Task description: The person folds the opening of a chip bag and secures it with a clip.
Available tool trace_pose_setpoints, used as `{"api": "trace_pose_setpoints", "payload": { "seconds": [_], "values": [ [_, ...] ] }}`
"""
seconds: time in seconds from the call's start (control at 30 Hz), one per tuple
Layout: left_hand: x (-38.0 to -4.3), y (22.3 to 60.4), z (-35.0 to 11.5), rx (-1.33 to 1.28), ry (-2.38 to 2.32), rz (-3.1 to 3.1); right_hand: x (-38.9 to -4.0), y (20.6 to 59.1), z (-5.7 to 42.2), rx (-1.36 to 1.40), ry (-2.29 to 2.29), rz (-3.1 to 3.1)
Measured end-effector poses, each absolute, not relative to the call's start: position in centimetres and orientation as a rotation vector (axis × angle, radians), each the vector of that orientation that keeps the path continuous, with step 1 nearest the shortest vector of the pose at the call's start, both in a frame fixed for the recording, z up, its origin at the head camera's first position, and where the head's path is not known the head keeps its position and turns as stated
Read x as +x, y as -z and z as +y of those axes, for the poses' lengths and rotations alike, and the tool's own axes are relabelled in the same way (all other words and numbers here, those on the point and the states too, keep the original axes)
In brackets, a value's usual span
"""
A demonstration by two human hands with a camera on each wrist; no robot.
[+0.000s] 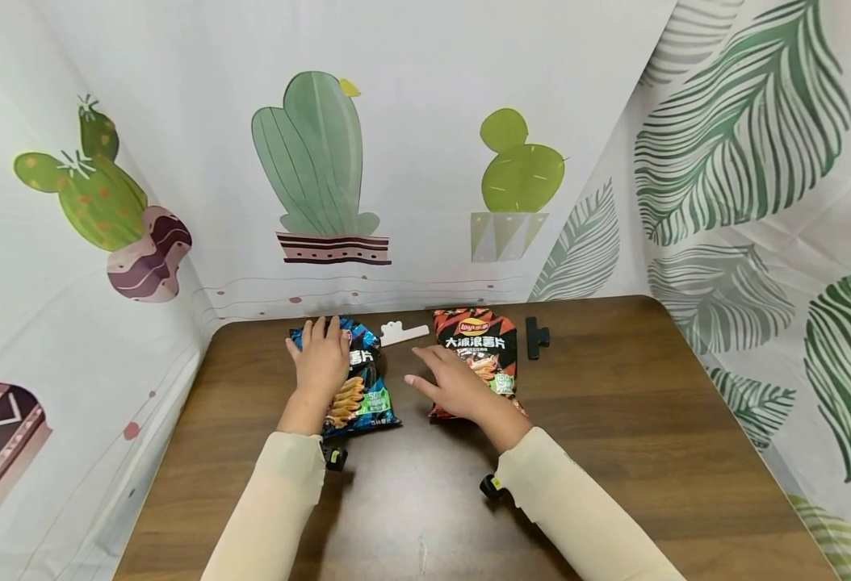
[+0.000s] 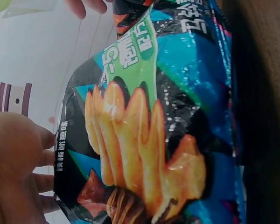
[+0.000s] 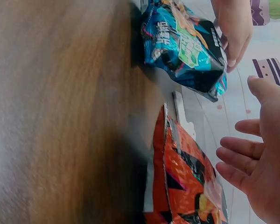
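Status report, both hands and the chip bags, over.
Left hand over blue bag, contact unclear. Right hand empty above red bag. White clip between bags, blocking neither hand.

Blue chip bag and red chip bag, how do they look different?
The blue bag is blue and black; the red bag is red and black. In the head view, the blue bag lies slanted, the red bag straighter. There, the left hand covers part of the blue bag, the right hand part of the red bag. Both show pictured chips and a green patch.
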State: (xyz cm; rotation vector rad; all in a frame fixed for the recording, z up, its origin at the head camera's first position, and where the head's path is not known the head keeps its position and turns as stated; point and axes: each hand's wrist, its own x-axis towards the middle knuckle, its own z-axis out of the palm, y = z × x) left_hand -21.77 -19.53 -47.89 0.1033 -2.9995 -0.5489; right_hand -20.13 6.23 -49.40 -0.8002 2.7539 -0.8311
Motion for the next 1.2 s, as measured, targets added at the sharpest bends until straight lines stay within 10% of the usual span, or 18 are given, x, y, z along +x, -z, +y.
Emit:
{"api": "trace_pose_setpoints", "payload": {
  "seconds": [1.2],
  "values": [
    [-19.9, 48.5, -18.4, 0.213, 0.708, -2.985, -19.4, 51.2, 0.6, -0.639, 1.002, 2.597]
  ]
}}
